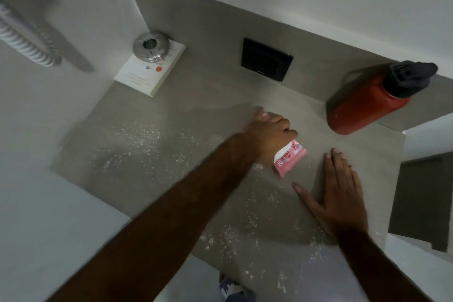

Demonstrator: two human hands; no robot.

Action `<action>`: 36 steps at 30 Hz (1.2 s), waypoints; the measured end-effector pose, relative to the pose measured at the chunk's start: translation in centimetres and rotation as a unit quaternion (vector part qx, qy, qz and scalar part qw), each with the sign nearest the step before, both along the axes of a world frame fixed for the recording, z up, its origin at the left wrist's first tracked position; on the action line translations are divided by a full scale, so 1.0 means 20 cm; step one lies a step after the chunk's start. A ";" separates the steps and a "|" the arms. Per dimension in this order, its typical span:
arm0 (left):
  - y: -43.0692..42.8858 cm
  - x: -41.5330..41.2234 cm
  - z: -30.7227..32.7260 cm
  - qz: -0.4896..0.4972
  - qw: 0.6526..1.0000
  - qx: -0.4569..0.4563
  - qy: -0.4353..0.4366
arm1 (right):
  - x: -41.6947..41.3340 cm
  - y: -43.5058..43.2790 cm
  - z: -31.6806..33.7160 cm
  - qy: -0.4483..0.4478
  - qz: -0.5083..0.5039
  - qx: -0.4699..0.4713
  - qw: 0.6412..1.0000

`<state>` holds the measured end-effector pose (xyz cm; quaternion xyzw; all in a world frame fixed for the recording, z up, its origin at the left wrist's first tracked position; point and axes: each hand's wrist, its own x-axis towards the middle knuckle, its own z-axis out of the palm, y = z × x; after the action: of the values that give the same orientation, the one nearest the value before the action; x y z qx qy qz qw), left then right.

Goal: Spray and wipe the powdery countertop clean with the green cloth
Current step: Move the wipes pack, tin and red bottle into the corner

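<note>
The table (186,115) is matte grey-beige, speckled with white powder (137,135) to the left of the left hand (267,135) and below both hands. That hand grips a pink packet (290,160) patterned with darker pink roses and white print. Beyond the right hand (335,193) stands a red bottle (367,103) with a dark grey cap.

Bottle (367,103) stands right of packet (290,160), apparently on countertop (152,154).

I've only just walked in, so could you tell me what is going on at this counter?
A person leans over a grey countertop dusted with white powder. The left hand grips a pink packet over the counter; the right hand lies flat and open beside it. No green cloth or spray shows, so wiping has not begun.
</note>
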<state>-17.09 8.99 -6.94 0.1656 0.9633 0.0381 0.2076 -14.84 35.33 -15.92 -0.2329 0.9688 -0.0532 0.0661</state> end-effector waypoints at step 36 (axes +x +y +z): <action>0.31 -0.26 0.06 0.298 0.872 0.360 0.144 | -0.01 0.00 0.04 0.016 -0.188 -0.047 0.981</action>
<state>-22.20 15.26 -5.72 -0.0628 0.9055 0.4187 -0.0283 -14.96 35.43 -15.09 -0.0507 0.9926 -0.1064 0.0284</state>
